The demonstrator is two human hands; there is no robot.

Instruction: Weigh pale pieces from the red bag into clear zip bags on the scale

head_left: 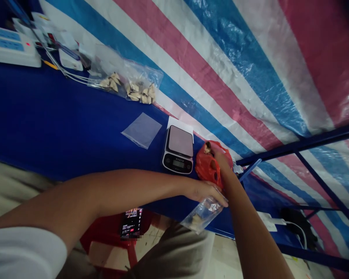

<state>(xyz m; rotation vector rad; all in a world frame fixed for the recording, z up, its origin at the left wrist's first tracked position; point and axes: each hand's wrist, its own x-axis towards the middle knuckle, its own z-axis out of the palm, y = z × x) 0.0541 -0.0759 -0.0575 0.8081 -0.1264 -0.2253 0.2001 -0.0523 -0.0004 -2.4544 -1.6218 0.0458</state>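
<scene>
A small clear plastic bag hangs from my left hand, whose fingers are closed on its upper end. A few pale tan pieces lie at the bottom of that bag. My right hand reaches into an orange-red plastic bag, and its fingers are mostly hidden there. A tan and dark piece shows at this bag's mouth, close to the right hand. Left of the red bag stands a digital kitchen scale with a bare platform. A flat clear bag lies left of the scale.
Clear bags of tan pieces lie along the back of the blue table. A power strip and cables sit at far left. Below, a phone rests on a red stool. Striped sheeting and metal bars bound the table.
</scene>
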